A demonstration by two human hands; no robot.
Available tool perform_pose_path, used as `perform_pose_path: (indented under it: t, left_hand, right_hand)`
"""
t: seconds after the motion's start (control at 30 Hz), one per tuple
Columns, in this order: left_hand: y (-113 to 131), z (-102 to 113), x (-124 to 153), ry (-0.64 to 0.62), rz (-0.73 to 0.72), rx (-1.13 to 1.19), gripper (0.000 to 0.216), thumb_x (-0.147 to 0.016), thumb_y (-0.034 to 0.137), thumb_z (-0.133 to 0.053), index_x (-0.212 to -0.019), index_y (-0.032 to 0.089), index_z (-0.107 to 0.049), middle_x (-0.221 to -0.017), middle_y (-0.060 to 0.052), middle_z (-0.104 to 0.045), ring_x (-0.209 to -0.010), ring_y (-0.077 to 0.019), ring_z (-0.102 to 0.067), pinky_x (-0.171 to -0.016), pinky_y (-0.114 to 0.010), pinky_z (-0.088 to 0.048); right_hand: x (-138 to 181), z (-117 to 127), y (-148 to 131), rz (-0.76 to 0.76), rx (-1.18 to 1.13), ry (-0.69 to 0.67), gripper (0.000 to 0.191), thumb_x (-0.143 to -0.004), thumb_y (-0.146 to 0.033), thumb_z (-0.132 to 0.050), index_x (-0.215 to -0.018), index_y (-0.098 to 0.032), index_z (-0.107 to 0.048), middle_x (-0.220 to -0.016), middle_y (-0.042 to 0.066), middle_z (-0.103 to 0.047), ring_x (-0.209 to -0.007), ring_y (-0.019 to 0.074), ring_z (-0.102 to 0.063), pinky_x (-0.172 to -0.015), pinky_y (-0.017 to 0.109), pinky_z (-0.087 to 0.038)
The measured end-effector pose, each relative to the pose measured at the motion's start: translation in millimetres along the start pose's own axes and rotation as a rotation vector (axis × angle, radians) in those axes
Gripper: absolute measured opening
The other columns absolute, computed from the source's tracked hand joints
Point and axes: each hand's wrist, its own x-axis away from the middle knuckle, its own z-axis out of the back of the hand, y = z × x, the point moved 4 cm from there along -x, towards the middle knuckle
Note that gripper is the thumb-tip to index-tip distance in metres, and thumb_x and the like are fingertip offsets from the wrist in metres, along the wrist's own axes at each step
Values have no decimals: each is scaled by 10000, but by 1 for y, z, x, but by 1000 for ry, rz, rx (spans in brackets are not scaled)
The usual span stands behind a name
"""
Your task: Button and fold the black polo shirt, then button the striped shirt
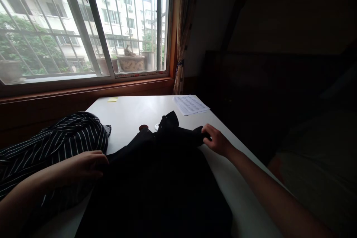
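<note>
1. Head view, the main thing: a black cloth garment with a collar (161, 189) lies on the smooth white table (136, 108), its body spread broad from the near edge of the view up to the shoulders.
2. The left hand (93, 163) appears closed on the garment's left shoulder edge, thumb and fingers around dark cloth, though the shadow hides the exact grip.
3. The right hand (216, 137) pinches the right shoulder end, fingers curled tightly.
4. Progress, as far as can be judged: the body is opened out and the shoulders are drawn apart; the collar (170, 119) stands bunched rather than flat, and no finished fold shows. Creases and sleeves in the black cloth are too dark to read.
5. Around it: a black-and-white striped cloth (75, 130) lies heaped at left, near the left hand. A reddish-brown round object (143, 127) sits just beyond the garment. Printed white paper sheets (191, 105) lie at far right, a small yellow paper note (112, 99) at far left.
</note>
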Motion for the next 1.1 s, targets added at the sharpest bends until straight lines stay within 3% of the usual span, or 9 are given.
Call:
perform_pose_path:
  t: [0.07, 0.13, 0.23, 0.43, 0.57, 0.67, 0.83, 0.97, 1.1]
  left_hand:
    - [-4, -8, -2, -57, 35, 55, 327, -875, 516, -583, -1054, 279, -721, -999, -35, -673, -836, -206, -638, -719, -266, -520]
    - [-8, -6, -14, 33, 51, 46, 403, -902, 574, -510, -1035, 265, -731, -1034, -56, -683, -896, -229, -652, -765, -284, -529]
    - [-15, -3, -49, 173, 103, 20, 496, -902, 618, -445, -1057, 232, -715, -1089, -87, -686, -950, -255, -656, -824, -319, -528]
    - [-17, -23, -128, 157, 205, 60, 467, -827, 543, -478, -1016, 170, -687, -1105, -143, -687, -1055, -316, -628, -941, -399, -471]
    - [-13, -37, -147, 102, 244, 134, 462, -748, 538, -536, -1004, 167, -637, -986, -129, -703, -953, -310, -652, -837, -393, -507]
    - [-5, -44, -145, -16, 247, 241, 528, -723, 589, -556, -1044, 174, -612, -939, -91, -712, -834, -272, -675, -694, -337, -527]
    - [21, -49, -136, -170, 214, 367, 501, -705, 576, -633, -1005, 176, -665, -960, -73, -734, -826, -263, -684, -666, -311, -525]
    - [45, -44, -132, -194, 58, 529, 435, -711, 513, -695, -990, 179, -712, -994, -51, -742, -927, -277, -674, -779, -317, -525]
    - [41, -25, -130, -18, 0, 677, 464, -740, 541, -700, -1028, 179, -733, -1048, -57, -744, -1006, -294, -669, -887, -358, -521]
  right_hand:
    - [17, -12, -1, 4, 20, -200, 198, -796, -164, -519, -980, -218, -570, -942, 46, -641, -819, 208, -602, -771, 322, -457]
    - [27, -21, 0, -33, 46, -333, 267, -800, -176, -530, -1055, -223, -596, -986, 50, -675, -843, 213, -630, -780, 321, -451]
    - [29, -26, 1, -113, 48, -405, 352, -822, -251, -565, -1173, -242, -594, -1050, 62, -694, -894, 231, -651, -779, 322, -452]
    - [29, -20, -1, -189, -120, -542, 234, -803, -263, -586, -1015, -221, -673, -886, 27, -694, -779, 197, -640, -706, 294, -450]
    - [48, -17, 8, -292, -370, -811, 212, -745, -264, -661, -946, -205, -694, -931, 12, -703, -858, 200, -646, -744, 275, -466]
    - [55, -17, 19, -389, -430, -937, 279, -776, -427, -696, -922, -189, -718, -900, 22, -704, -829, 198, -642, -717, 268, -466]
    - [20, -30, 26, -477, -423, -669, 536, -880, -629, -534, -1103, -167, -688, -892, 70, -705, -779, 190, -647, -699, 281, -476]
    - [-18, -56, 10, -395, -453, -477, 820, -804, -493, -705, -1507, -289, -334, -863, -7, -696, -628, 134, -622, -631, 255, -474]
    - [-48, -82, -6, -283, -661, -493, 397, -828, -361, -640, -1194, -213, -668, -682, -19, -673, -527, 120, -581, -533, 235, -464]
